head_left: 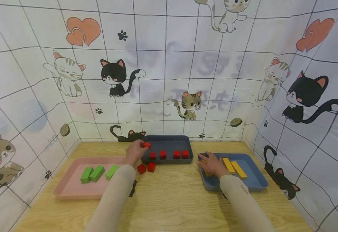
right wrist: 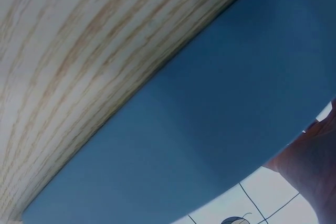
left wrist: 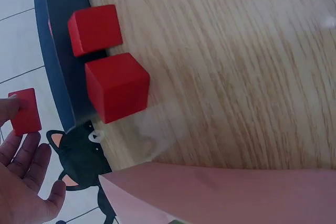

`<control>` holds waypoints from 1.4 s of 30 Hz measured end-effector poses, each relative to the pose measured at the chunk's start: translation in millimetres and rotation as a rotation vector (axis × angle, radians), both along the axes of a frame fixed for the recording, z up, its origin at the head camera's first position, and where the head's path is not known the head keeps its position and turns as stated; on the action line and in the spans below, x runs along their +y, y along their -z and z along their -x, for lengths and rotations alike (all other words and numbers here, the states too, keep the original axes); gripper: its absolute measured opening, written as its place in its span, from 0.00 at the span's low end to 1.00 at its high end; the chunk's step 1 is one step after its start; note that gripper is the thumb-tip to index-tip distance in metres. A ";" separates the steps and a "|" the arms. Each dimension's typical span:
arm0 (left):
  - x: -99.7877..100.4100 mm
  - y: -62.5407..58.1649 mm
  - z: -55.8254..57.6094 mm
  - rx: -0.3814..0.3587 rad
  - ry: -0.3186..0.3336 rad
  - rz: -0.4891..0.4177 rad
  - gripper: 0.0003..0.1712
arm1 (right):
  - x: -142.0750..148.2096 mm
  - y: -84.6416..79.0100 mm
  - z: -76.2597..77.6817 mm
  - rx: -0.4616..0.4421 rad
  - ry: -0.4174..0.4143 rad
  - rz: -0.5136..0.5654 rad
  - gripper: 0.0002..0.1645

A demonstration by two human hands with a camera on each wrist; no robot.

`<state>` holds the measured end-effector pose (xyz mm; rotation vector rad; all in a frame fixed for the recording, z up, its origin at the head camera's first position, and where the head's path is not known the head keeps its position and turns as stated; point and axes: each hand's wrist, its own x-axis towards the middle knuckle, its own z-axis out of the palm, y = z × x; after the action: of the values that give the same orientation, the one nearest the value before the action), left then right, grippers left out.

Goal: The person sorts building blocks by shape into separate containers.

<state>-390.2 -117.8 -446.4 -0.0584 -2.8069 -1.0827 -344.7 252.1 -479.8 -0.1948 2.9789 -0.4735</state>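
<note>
My left hand (head_left: 134, 152) pinches a red cube (head_left: 147, 145) between thumb and fingertips, raised over the left end of the dark grey tray (head_left: 167, 161). In the left wrist view that held cube (left wrist: 26, 112) shows at the left edge. Several red cubes (head_left: 163, 155) sit in a row inside the dark tray. Two more, one a red cube (head_left: 151, 167), lie on the table against its front wall. At the blue tray (head_left: 257, 180), my right hand (head_left: 212, 164) reaches in at the left end, its fingers around a yellow block (head_left: 203, 161) that they mostly cover.
Two yellow blocks (head_left: 238, 169) lie side by side in the blue tray, right of the hand. A pink tray (head_left: 70, 190) with green blocks (head_left: 97, 173) stands on the left, partly behind my left sleeve. A cat-print cloth (head_left: 163, 64) hangs behind the wooden table (head_left: 172, 203).
</note>
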 end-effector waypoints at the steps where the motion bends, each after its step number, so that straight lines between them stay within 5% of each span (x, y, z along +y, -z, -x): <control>1: -1.0 1.5 0.5 -0.004 -0.002 0.002 0.18 | -0.1 0.9 0.6 -0.002 0.000 0.000 0.36; 7: -4.5 9.7 4.1 0.001 0.001 0.070 0.12 | -1.2 2.5 2.0 -0.008 0.005 -0.003 0.36; 23: 1.9 22.9 5.4 0.014 -0.012 0.123 0.15 | -0.1 1.1 0.0 -0.001 0.006 0.018 0.36; 33: 2.9 24.3 4.5 -0.008 -0.024 0.124 0.20 | 0.1 0.2 0.0 0.006 0.000 0.005 0.36; 42: 0.9 12.6 -1.2 -0.017 0.001 0.079 0.26 | -0.6 -0.9 -1.2 0.000 0.001 -0.004 0.36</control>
<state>-389.0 -116.9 -459.1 -0.0590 -2.8642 -0.9761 -343.5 251.4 -478.9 -0.1923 2.9796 -0.4682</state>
